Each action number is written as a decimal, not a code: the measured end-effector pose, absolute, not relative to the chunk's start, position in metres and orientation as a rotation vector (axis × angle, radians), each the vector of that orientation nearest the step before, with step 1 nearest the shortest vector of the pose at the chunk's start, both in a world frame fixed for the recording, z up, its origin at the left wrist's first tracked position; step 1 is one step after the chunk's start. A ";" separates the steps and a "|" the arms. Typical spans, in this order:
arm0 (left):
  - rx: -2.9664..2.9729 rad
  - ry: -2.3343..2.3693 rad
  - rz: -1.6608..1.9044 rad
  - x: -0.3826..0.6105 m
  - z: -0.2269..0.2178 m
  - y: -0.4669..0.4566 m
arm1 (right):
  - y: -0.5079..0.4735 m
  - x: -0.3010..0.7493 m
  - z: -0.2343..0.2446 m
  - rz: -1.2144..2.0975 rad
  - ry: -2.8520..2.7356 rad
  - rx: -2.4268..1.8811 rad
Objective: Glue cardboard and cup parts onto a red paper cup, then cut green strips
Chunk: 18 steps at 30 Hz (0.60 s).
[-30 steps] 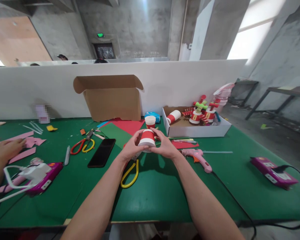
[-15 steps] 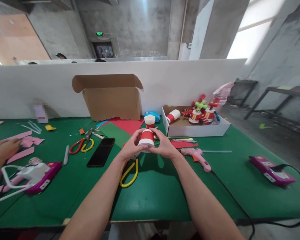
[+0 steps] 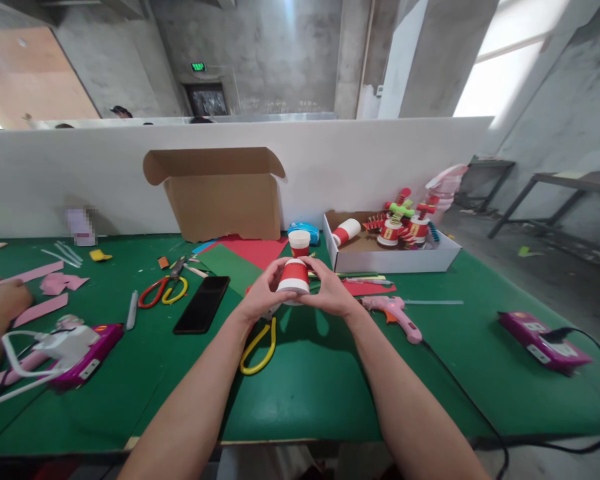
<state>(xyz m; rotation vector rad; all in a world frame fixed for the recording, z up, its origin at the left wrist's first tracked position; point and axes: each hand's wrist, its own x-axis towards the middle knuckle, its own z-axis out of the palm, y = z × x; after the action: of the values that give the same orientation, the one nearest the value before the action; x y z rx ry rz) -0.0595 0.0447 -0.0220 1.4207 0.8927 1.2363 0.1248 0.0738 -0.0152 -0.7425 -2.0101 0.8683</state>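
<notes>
Both hands (image 3: 263, 293) (image 3: 331, 292) around cup (image 3: 295, 272) (red-banded)

Up on the grey concrete wall (image 3: 290, 47) across from me, a small glowing green rectangular sign (image 3: 198, 67) seems to read EXIT on its lower line, though it's too far off to swear to. Pale handwriting (image 3: 280, 105) runs low along that wall, illegible from here. The white print on the purple oblong box with a black cord (image 3: 545, 345) can't be made out, nor can the dark marks on the red-and-white paper cups' yellow labels (image 3: 390, 234).
</notes>
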 end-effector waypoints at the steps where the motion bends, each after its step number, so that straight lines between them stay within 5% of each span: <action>1: 1.428 0.887 1.224 -0.060 -0.023 0.045 | 0.074 0.125 -0.015 0.865 -2.014 -0.746; 18: 1.663 0.955 1.122 -0.065 -0.026 0.046 | 0.075 0.124 -0.017 0.811 -2.087 -0.743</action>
<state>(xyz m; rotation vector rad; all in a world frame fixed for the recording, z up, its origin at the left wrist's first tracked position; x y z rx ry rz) -0.0652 0.0462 -0.0255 1.6634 0.9552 1.1217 0.1240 0.0748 -0.0167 -0.7430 -2.0872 0.8114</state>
